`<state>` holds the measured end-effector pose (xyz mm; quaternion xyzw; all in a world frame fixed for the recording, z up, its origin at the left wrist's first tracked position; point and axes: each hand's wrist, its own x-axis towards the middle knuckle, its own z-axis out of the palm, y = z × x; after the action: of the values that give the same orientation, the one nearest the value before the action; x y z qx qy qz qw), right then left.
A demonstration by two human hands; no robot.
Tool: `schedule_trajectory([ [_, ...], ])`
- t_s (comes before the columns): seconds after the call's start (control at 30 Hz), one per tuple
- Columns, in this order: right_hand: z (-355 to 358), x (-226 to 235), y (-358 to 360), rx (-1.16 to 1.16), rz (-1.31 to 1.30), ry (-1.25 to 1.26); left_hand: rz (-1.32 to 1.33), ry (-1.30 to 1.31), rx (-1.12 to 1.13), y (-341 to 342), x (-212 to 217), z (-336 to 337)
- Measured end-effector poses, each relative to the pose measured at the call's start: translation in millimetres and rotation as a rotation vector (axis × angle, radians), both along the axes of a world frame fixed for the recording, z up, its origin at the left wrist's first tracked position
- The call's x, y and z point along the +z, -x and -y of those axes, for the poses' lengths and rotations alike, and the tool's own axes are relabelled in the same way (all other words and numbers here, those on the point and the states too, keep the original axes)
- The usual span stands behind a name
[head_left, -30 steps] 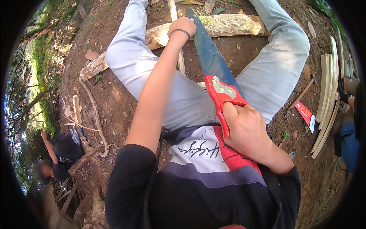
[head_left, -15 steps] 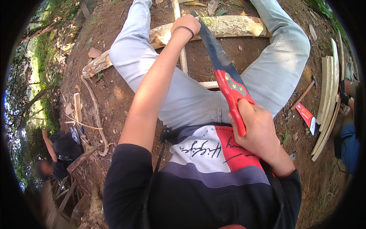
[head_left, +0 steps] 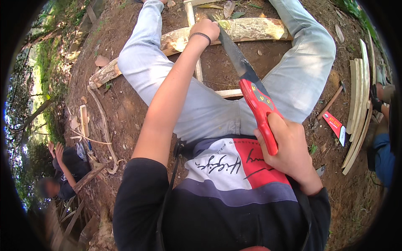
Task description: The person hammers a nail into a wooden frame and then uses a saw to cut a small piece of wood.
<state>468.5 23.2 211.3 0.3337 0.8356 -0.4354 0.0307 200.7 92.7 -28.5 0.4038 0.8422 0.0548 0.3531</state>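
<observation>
My right hand (head_left: 287, 146) is wrapped round the red handle of a hand saw (head_left: 238, 60). Its dark toothed blade slants up and left, over the bark-covered log (head_left: 251, 30) that lies crosswise between my legs. Close beside the blade's far end, my left hand (head_left: 204, 30) is closed over a thin wooden strip (head_left: 199, 69) where it crosses the log. The left fingertips and the spot where the blade meets wood are hidden. Another pale strip (head_left: 229, 93) lies crosswise nearer my lap.
On the right are a hammer (head_left: 331, 101), a red-and-white saw sleeve (head_left: 334, 125) and several long wooden strips (head_left: 358, 104). A bent branch (head_left: 102, 121) lies on the left. One person (head_left: 69, 169) sits at far left; another's gloved hand (head_left: 374, 98) shows at far right.
The saw and my right hand have drawn back slightly toward me and to the right. My left hand stays nearly in place. The person at left now has both hands raised in view.
</observation>
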Motion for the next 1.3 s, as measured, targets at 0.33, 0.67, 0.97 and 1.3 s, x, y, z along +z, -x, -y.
schedule_trajectory([
  [0.33, 0.6, 6.6, -14.4, -0.071, -0.022, -0.038, 0.147, -0.136, 0.027, -7.1, 7.4, 9.9],
  [0.67, -52.1, -22.7, -54.9, -0.658, -0.664, -0.486, -0.175, -0.492, -0.166, -12.2, -12.2, 28.6],
  [0.97, -152.7, -121.7, -177.4, -0.700, 0.074, -1.183, -0.007, -0.547, -0.362, -31.8, -24.0, 19.3],
  [1.3, -60.7, -199.4, -187.7, -0.760, 0.450, -0.682, -0.109, -0.200, -0.250, -2.0, 12.0, 27.8],
])
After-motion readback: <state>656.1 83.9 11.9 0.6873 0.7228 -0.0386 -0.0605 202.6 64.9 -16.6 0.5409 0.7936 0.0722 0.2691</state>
